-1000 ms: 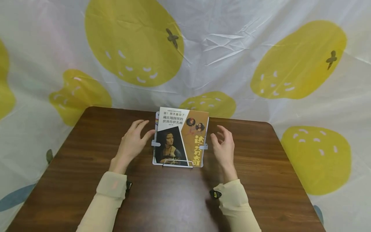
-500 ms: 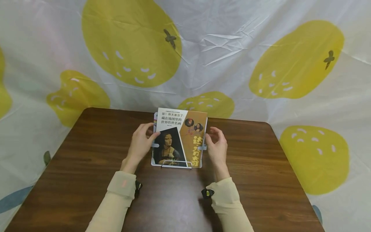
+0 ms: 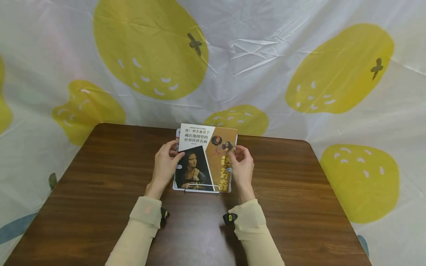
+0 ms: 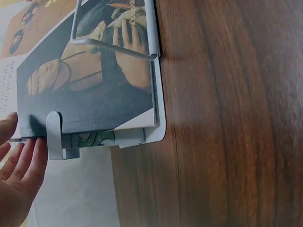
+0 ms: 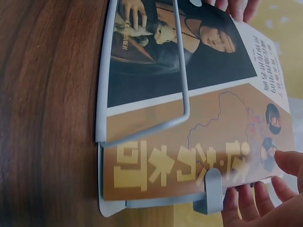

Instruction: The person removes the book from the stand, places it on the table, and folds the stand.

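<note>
A book point(image 3: 213, 144) with a painted portrait on a white and orange cover stands leaning on a pale metal book stand point(image 3: 201, 191). The stand's wire loop point(image 5: 184, 94) crosses the lower front of the cover, and a side clip point(image 4: 54, 132) hooks over each side edge. My left hand point(image 3: 165, 164) grips the book's left edge above the clip, thumb on the cover. On the opposite edge my right hand point(image 3: 242, 168) holds the book likewise, its thumb on the orange part and its fingers along the side. The fingertips behind the book are hidden.
A dark brown wooden table point(image 3: 286, 207) carries the stand near its far edge. Behind it hangs a whitish cloth point(image 3: 253, 74) printed with yellow fruit. A black strapped device point(image 3: 230, 218) sits at each wrist.
Both hands have moved inward from apart on either side, first coming to the book's edges and now gripping them. The book and stand stay in place on the table.
</note>
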{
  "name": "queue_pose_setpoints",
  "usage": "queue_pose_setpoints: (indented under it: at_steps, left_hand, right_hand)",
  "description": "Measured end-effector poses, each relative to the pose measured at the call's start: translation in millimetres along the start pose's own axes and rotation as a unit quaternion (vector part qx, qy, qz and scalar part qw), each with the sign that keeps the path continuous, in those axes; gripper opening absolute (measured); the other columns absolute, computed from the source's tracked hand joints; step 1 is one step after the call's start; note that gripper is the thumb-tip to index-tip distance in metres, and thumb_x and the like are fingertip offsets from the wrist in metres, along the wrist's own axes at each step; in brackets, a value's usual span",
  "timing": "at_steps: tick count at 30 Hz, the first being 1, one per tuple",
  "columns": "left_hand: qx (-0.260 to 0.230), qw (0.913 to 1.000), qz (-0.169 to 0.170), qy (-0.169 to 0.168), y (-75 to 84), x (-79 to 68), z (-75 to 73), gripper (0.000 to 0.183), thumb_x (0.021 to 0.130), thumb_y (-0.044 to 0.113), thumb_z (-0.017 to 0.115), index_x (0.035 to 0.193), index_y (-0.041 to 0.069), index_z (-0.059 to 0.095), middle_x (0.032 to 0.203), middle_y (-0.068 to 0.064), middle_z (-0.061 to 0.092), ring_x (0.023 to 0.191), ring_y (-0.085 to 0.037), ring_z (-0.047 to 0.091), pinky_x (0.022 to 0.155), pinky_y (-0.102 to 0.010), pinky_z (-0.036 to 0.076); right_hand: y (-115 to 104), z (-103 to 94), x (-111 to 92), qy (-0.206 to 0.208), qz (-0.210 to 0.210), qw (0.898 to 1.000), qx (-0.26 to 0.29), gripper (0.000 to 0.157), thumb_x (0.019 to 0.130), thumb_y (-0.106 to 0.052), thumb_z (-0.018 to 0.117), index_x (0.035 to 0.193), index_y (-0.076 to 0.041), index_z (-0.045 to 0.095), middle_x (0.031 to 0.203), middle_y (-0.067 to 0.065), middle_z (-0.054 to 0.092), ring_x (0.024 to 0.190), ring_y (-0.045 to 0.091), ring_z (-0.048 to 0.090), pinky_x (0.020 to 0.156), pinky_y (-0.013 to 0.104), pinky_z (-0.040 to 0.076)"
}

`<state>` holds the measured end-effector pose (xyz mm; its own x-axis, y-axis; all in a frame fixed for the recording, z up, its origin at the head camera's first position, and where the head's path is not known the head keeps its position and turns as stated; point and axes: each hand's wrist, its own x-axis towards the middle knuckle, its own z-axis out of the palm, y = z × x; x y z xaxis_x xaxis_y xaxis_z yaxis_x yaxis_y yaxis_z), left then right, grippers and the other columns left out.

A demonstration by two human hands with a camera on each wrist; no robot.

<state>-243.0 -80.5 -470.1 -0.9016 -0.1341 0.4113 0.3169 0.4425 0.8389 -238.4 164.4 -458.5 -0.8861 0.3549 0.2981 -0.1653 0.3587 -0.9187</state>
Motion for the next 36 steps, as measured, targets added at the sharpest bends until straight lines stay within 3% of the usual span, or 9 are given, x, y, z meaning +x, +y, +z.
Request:
queue_pose_setpoints:
  at_steps: [8,19,30,36]
  left_hand:
    - [0.007,0.9999,0.01,0.012,-1.8,1.0,5.7,0.038,0.084,0.002,0.076,0.12,-0.003,0.066,0.094,-0.016,0.065,0.079,-0.026,0.067,0.068,-0.039,0.056]
    - [0.008,0.9994,0.021,0.026,-2.4,-4.0,7.6,0.035,0.083,-0.003,0.075,0.118,-0.004,0.068,0.092,-0.017,0.066,0.08,-0.028,0.067,0.068,-0.039,0.057]
    - [0.005,0.999,0.011,0.044,-2.2,-6.0,0.3,0.033,0.083,-0.004,0.074,0.116,-0.004,0.069,0.09,-0.017,0.066,0.079,-0.028,0.067,0.069,-0.039,0.056]
    - [-0.003,0.9975,0.026,0.066,1.0,0.4,-5.6,0.034,0.082,-0.007,0.074,0.115,-0.005,0.069,0.088,-0.017,0.066,0.078,-0.029,0.067,0.068,-0.039,0.056]
  right_hand:
    - [-1.4,8.9,2.9,0.044,0.043,0.998,-0.007,0.028,0.082,-0.008,0.076,0.107,-0.007,0.064,0.094,0.008,0.063,0.08,0.018,0.057,0.07,0.028,0.045]
    - [-3.6,9.8,-0.6,0.077,0.062,0.995,-0.005,0.023,0.082,-0.005,0.075,0.103,-0.005,0.067,0.088,0.007,0.063,0.078,0.019,0.06,0.067,0.027,0.047]
    - [-10.0,18.2,-2.9,0.086,0.076,0.993,-0.016,0.018,0.083,-0.012,0.078,0.099,-0.006,0.071,0.084,0.005,0.064,0.078,0.02,0.06,0.066,0.028,0.044]
    - [-19.0,22.6,1.5,0.075,0.064,0.995,-0.004,0.018,0.084,-0.011,0.077,0.099,-0.006,0.07,0.084,0.004,0.063,0.08,0.02,0.059,0.069,0.03,0.045]
